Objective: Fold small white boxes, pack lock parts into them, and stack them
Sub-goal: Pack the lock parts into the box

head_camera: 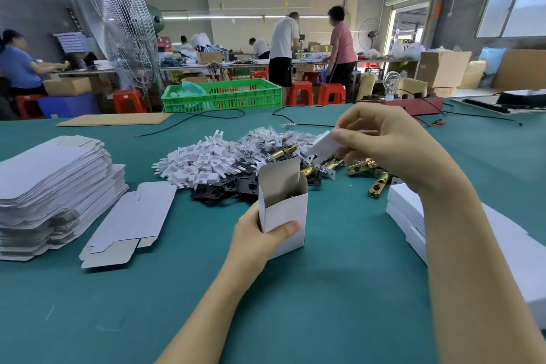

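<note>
Green felt covers our table (325, 289). Our left hand (260, 233) grips the upright open box (285, 207), thumb across its front; our right hand (393, 142) hovers above, pinching a white part (323, 143). Behind lie brass latches (363, 167); flat blanks (50, 183) stack at left.

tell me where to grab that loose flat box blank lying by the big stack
Take the flat box blank by its long right edge, near the middle, coming in from the right, where bare green table adjoins it. It lies flat, so probably slide fingertips under that edge and pinch with a thumb on top. The tall stack of blanks crowds its left side, and the end flaps look floppy.
</note>
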Available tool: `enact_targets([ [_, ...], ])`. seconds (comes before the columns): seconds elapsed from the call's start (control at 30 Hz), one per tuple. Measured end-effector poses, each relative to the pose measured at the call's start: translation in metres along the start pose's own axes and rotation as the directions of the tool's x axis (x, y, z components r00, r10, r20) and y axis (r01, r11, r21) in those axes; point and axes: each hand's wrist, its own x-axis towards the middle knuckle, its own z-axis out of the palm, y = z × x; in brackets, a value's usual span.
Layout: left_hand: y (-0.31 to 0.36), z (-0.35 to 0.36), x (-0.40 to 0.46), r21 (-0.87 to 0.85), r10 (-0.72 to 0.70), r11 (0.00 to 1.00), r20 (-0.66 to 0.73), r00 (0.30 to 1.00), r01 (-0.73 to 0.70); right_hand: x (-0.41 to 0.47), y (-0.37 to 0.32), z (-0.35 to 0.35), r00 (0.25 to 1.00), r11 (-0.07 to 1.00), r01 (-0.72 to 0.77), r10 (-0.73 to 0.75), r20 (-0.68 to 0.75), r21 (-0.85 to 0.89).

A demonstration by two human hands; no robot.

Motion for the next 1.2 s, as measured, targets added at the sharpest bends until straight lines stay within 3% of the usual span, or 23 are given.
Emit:
enact_targets([
  [0.13,0.0,0.0,0.001,-0.012,0.001,1.0,-0.006,1.0,-0.001,0.002,-0.017,0.025,0.983,0.98,0.083,-0.05,0.179,-0.182],
  [0.27,0.0,0.001,0.0,-0.02,-0.011,1.0,-0.011,1.0,0.011,0.004,-0.022,0.05,0.947,0.87,0.207,-0.064,0.313,-0.448],
  [0.57,0.001,0.001,0.0,-0.01,-0.026,1.0,0.002,1.0,0.026,0.004,-0.021,0.063,0.897,0.789,0.283,-0.016,0.442,-0.545],
  [1.0,0.0,0.001,0.001,0.008,-0.029,1.0,-0.016,0.999,0.029,0.006,-0.013,0.052,0.92,0.84,0.212,0.002,0.392,-0.5],
  [1.2,-0.005,0.001,0.003,-0.016,-0.05,0.999,-0.106,0.993,0.049,0.011,0.011,0.035,0.981,0.923,0.046,0.031,0.193,-0.383],
])
